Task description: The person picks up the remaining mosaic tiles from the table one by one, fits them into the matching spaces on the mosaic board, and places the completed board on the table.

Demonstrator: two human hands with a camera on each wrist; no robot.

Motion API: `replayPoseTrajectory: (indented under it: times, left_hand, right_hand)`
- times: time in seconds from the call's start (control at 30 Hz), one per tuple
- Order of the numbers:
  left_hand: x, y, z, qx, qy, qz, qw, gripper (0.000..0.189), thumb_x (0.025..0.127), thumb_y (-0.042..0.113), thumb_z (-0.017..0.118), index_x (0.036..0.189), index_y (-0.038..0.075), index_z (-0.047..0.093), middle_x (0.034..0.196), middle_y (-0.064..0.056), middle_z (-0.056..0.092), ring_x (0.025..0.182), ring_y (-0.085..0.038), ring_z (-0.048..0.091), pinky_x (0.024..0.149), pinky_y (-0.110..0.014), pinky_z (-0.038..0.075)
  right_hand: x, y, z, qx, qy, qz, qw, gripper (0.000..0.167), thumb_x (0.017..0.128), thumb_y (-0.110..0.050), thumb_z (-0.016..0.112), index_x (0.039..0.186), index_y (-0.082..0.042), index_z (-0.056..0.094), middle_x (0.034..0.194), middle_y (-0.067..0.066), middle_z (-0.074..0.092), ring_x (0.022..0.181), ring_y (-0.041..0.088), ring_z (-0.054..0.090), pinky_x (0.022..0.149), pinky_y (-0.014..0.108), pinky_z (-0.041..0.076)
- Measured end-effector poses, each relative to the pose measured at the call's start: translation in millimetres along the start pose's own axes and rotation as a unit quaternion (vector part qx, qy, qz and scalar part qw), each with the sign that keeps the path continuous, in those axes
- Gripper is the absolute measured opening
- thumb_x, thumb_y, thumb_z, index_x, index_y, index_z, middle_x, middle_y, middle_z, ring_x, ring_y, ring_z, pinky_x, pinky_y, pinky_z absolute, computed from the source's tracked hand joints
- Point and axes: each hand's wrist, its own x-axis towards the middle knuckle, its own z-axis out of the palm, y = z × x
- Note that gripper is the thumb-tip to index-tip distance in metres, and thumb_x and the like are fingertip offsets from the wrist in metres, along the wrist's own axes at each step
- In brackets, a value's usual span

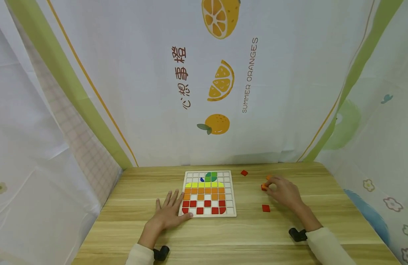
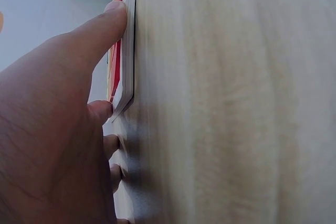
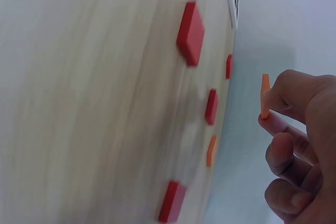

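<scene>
A white square grid board (image 1: pixel 228 195) lies on the table, partly filled with green, blue, yellow, orange and red tiles. My left hand (image 1: pixel 169 215) is spread flat at its lower left corner, with the thumb (image 2: pixel 107 24) resting on the board's edge and the other fingers beside it. Off to the right of the board, my right hand (image 1: pixel 285 192) pinches a thin orange tile (image 3: pixel 265 95) between thumb and index finger, raised over the table. Under and near that hand lie a loose orange tile (image 3: pixel 211 151) and several red tiles (image 3: pixel 191 34).
One red tile (image 1: pixel 244 172) lies near the back of the wooden table (image 1: pixel 250 235), just right of the board. Another red tile (image 1: pixel 266 208) is nearer the front, below the right hand. A white curtain (image 1: pixel 151 140) with printed oranges hangs behind the table.
</scene>
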Motion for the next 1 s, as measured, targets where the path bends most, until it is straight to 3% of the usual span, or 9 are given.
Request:
replayPoseTrajectory:
  times: [0.1, 0.2, 0.37, 0.53, 0.57, 0.67, 0.83, 1.0]
  left_hand:
    - [0.0, -0.5, -0.1, 0.001, -0.001, 0.0, 1.0, 0.1, 0.097, 0.072, 0.06, 0.171, 0.015, 0.025, 0.18, -0.015, 0.016, 0.167, -0.044, 0.008, 0.123, -0.082, 0.0]
    - [1.2, -2.0, 0.6, 0.0, -0.002, 0.0, 1.0, 0.1, 0.097, 0.072, 0.06, 0.171, 0.015, 0.025, 0.18, -0.015, 0.016, 0.166, -0.044, 0.008, 0.123, -0.082, 0.0]
    - [0.9, -1.8, 0.5, 0.001, -0.001, 0.0, 1.0, 0.1, 0.097, 0.072, 0.061, 0.171, 0.015, 0.026, 0.18, -0.015, 0.016, 0.166, -0.044, 0.009, 0.123, -0.082, 0.0]
    - [0.5, -1.6, 0.9, 0.0, -0.002, 0.002, 1.0, 0.1, 0.097, 0.073, 0.059, 0.171, 0.015, 0.025, 0.18, -0.015, 0.015, 0.167, -0.043, 0.008, 0.123, -0.082, -0.001]
    - [1.1, -2.3, 1.6, -0.002, -0.002, 0.003, 1.0, 0.1, 0.097, 0.074, 0.059, 0.171, 0.015, 0.025, 0.18, -0.014, 0.015, 0.167, -0.043, 0.008, 0.123, -0.082, -0.001]
    - [4.3, -5.6, 4.9, -0.011, 0.004, 0.011, 0.9999, 0.103, 0.095, 0.076, 0.058, 0.171, 0.015, 0.024, 0.18, -0.015, 0.015, 0.167, -0.044, 0.006, 0.123, -0.082, -0.005]
    - [8.2, -12.4, 12.5, -0.028, 0.021, 0.025, 0.9991, 0.107, 0.092, 0.082, 0.055, 0.171, 0.017, 0.025, 0.18, -0.016, 0.015, 0.166, -0.045, 0.005, 0.121, -0.083, -0.008]
    - [5.7, -9.8, 8.5, -0.032, 0.016, 0.025, 0.999, 0.107, 0.092, 0.081, 0.057, 0.171, 0.017, 0.026, 0.179, -0.016, 0.016, 0.166, -0.045, 0.005, 0.12, -0.084, -0.01]
  right_hand:
    - [1.6, -8, 3, -0.005, 0.009, -0.014, 0.9998, 0.012, 0.086, -0.015, 0.088, 0.096, -0.016, 0.082, 0.119, 0.015, 0.077, 0.071, 0.021, 0.069, 0.048, 0.024, 0.04]
    - [3.6, -15, 6, -0.005, 0.011, -0.023, 0.9997, 0.013, 0.085, -0.013, 0.089, 0.095, -0.017, 0.081, 0.113, 0.01, 0.077, 0.066, 0.014, 0.062, 0.048, 0.023, 0.04]
    - [6.5, -28, 11, 0.009, 0.019, -0.041, 0.9989, 0.014, 0.084, -0.01, 0.087, 0.094, -0.018, 0.081, 0.111, 0.009, 0.078, 0.064, 0.013, 0.061, 0.049, 0.022, 0.039]
    - [8.6, -42, 16, 0.016, 0.036, -0.078, 0.9962, 0.017, 0.082, -0.007, 0.087, 0.092, -0.019, 0.079, 0.106, 0.005, 0.078, 0.051, 0.0, 0.026, 0.046, 0.02, 0.026]
    - [9.3, -45, 17, 0.015, 0.038, -0.083, 0.9957, 0.018, 0.081, -0.007, 0.087, 0.092, -0.019, 0.079, 0.105, 0.004, 0.077, 0.052, -0.002, 0.024, 0.046, 0.019, 0.026]
    - [11.8, -53, 19, 0.011, 0.042, -0.093, 0.9947, 0.019, 0.081, -0.007, 0.088, 0.092, -0.02, 0.079, 0.105, 0.003, 0.077, 0.055, -0.005, 0.031, 0.046, 0.018, 0.03]
    - [17.0, -68, 23, 0.002, 0.039, -0.106, 0.9936, 0.02, 0.08, -0.009, 0.09, 0.092, -0.021, 0.08, 0.11, 0.004, 0.079, 0.06, 0.006, 0.056, 0.049, 0.018, 0.039]
    - [22.6, -81, 28, -0.007, 0.05, -0.133, 0.9898, 0.02, 0.078, -0.01, 0.092, 0.092, -0.019, 0.081, 0.101, -0.002, 0.078, 0.057, 0.004, 0.051, 0.051, 0.017, 0.037]
